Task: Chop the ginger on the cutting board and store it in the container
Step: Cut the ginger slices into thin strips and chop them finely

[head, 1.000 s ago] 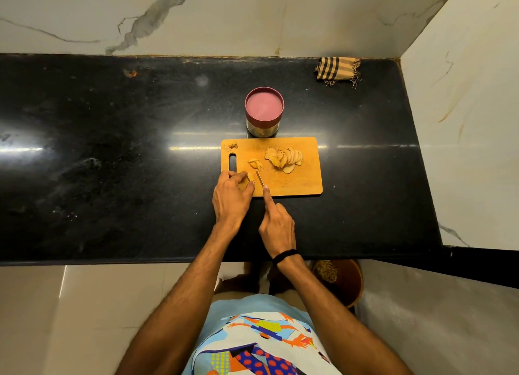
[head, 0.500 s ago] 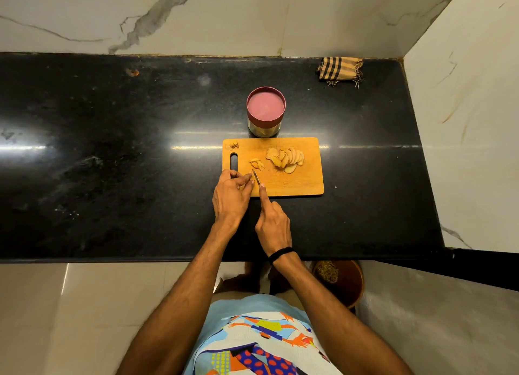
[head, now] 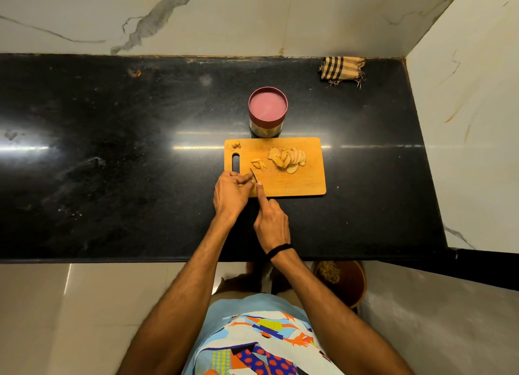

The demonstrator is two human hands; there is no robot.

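Ginger slices, pale yellow [head: 286, 158]: heaped mid rectangular wooden cutting board [head: 297, 183], apart from fingers. Left hand [head: 231, 192]: fingers curled, pinching small ginger piece [head: 240, 185], barely visible, near-left corner. Right hand [head: 271, 220]: gripping small knife [head: 253, 175], blade beside left fingertips.

left hand [head: 231, 192] pinches ginger piece [head: 240, 184] | right hand [head: 271, 220] grips knife [head: 253, 175] | ginger slices [head: 286, 158] on board [head: 303, 183]

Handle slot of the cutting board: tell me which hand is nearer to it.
Left. The left hand lies just on the near side of the handle slot. The right hand, gripping the knife, sits closer to the person and off to the slot's right.
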